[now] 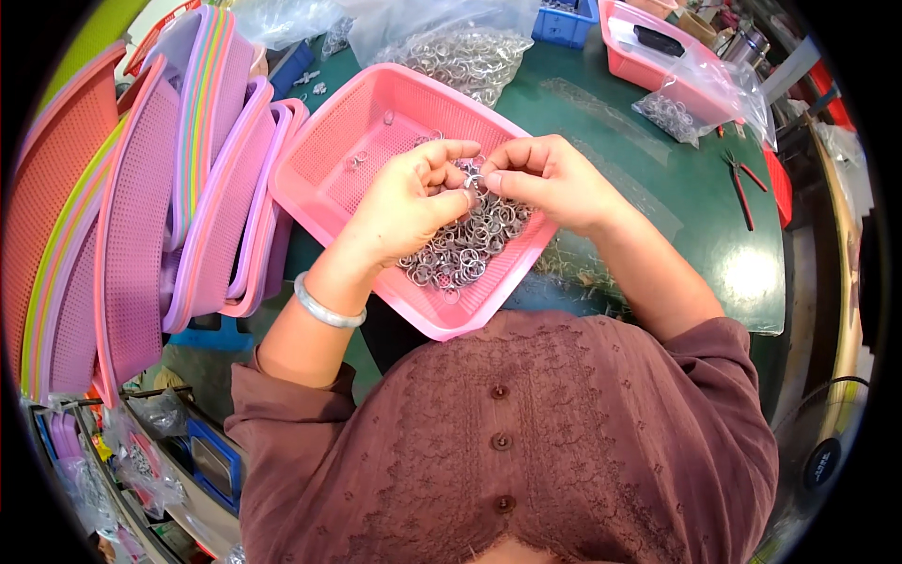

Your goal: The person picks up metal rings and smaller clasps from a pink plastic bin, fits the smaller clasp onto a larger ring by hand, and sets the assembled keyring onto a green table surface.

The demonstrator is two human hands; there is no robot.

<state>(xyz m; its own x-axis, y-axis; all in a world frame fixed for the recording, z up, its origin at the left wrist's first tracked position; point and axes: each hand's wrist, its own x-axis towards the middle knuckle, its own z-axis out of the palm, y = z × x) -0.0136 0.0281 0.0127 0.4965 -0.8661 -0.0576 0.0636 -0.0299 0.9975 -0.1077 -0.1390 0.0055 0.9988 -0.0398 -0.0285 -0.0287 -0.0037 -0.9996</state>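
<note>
A pink perforated plastic basket [315,141] sits tilted at the table's edge in front of me. Silver metal rings [460,254], like key rings, lie heaped in its near right part. Over the heap, my left hand [413,202] is closed, its thumb and fingers around a small silver metal ring piece [473,179]. My right hand [556,183] meets it there, with thumb and forefinger pinched at the same piece. The fingertips partly cover the piece, so its exact shape cannot be made out. A few loose rings [356,160] lie apart on the basket's floor.
Stacked colourful plastic baskets [141,207] stand at the left. On the green table [601,113] are a clear bag of metal rings [460,56], a blue bin [564,23], another pink basket [648,66], a smaller bag [672,115] and red-handled pliers [740,193]. A shelf with packets is at lower left.
</note>
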